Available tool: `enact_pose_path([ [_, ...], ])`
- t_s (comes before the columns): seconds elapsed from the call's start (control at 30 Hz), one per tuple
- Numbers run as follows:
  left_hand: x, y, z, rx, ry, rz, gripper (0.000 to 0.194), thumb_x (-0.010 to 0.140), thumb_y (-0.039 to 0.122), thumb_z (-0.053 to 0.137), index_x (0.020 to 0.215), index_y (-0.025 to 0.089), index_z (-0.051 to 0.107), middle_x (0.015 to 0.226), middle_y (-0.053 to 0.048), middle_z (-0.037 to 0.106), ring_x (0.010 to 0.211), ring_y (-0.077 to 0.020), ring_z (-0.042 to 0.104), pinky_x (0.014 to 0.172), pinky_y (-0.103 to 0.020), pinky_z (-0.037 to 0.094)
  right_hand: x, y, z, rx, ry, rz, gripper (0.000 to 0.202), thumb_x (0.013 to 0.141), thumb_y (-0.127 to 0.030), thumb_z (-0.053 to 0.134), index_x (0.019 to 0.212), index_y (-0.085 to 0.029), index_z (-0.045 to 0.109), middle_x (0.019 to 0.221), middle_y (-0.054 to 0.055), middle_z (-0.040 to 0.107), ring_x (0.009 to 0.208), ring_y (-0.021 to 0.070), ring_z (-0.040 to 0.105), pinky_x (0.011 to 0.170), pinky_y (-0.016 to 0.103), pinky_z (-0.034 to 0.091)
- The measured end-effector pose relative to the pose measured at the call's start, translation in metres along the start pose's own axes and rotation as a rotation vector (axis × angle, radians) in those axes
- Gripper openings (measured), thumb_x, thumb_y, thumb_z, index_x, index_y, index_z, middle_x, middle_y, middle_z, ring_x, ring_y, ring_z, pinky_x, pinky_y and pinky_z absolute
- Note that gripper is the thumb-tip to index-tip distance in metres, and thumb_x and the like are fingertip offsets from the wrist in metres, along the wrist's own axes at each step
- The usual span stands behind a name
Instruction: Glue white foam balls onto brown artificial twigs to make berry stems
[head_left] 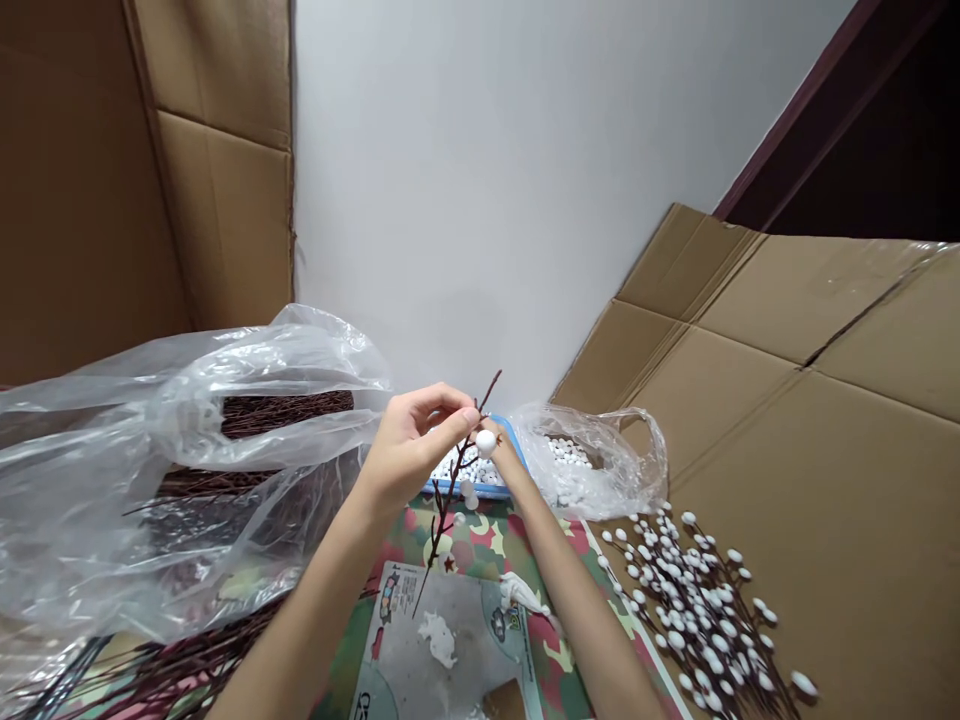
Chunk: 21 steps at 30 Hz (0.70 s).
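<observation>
My left hand (420,430) pinches a thin brown twig (448,490) near its upper part, between thumb and fingers. The twig has short side shoots and slants down toward me. A white foam ball (486,443) shows beside my left thumb, against the twig. My right hand (504,452) is behind the twig and ball, over a blue-rimmed tray (491,491) of small white balls. Its fingers are hidden, so I cannot tell what they hold. Below the hands, a grey board (405,640) carries a blob of white paste (437,640).
Clear plastic bags (285,350) with bundled brown twigs (289,412) lie at left. Another bag (630,470) with white balls stands right of the tray. Twigs tipped with white balls (705,610) lie at right, by cardboard (817,470). A whitish crumpled item (523,594) is on the patterned cloth (480,530).
</observation>
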<state>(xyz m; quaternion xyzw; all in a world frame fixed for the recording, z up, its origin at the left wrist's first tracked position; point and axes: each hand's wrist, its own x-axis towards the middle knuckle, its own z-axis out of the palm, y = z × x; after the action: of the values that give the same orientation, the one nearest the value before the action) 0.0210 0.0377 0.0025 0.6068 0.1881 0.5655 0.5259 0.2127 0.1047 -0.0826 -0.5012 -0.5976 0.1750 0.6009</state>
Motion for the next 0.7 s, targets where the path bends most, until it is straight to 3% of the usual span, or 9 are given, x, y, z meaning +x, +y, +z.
enact_pose_path([
  [0.13, 0.001, -0.007, 0.007, -0.064, -0.062, -0.075, 0.018, 0.078, 0.031, 0.066, 0.07, 0.016, 0.062, 0.062, 0.002, 0.054, 0.058, -0.0103, 0.048, 0.057, -0.025, 0.038, -0.016, -0.048, -0.02, 0.145, -0.047, 0.011, 0.018, 0.075, -0.038, 0.062, 0.074, -0.021, 0.057, 0.066, -0.005, 0.058, 0.065, 0.0126, 0.056, 0.063, 0.027, 0.045],
  [0.3, -0.001, -0.011, 0.016, -0.07, -0.137, -0.102, 0.018, 0.079, 0.032, 0.065, 0.072, 0.016, 0.061, 0.063, 0.002, 0.054, 0.059, -0.0105, 0.048, 0.058, -0.025, 0.037, -0.053, -0.103, -0.029, 0.434, 0.127, -0.067, 0.007, 0.076, -0.025, 0.063, 0.075, -0.022, 0.058, 0.068, -0.005, 0.057, 0.066, 0.0107, 0.054, 0.064, 0.025, 0.043],
  [0.4, -0.001, -0.009, 0.02, -0.046, -0.169, -0.112, 0.019, 0.079, 0.032, 0.065, 0.071, 0.015, 0.062, 0.063, 0.001, 0.057, 0.061, -0.0111, 0.05, 0.06, -0.026, 0.039, -0.062, -0.113, -0.027, 0.459, 0.155, -0.09, 0.005, 0.075, -0.022, 0.064, 0.075, -0.023, 0.058, 0.07, -0.004, 0.057, 0.065, 0.0113, 0.053, 0.061, 0.025, 0.041],
  [0.7, 0.001, -0.013, 0.025, -0.014, -0.206, -0.127, 0.019, 0.079, 0.032, 0.063, 0.069, 0.015, 0.06, 0.064, -0.001, 0.06, 0.062, -0.0122, 0.053, 0.062, -0.027, 0.042, -0.06, -0.109, -0.023, 0.461, 0.159, -0.163, 0.007, 0.074, -0.017, 0.061, 0.075, -0.023, 0.058, 0.07, -0.004, 0.058, 0.067, 0.0113, 0.054, 0.063, 0.026, 0.042],
])
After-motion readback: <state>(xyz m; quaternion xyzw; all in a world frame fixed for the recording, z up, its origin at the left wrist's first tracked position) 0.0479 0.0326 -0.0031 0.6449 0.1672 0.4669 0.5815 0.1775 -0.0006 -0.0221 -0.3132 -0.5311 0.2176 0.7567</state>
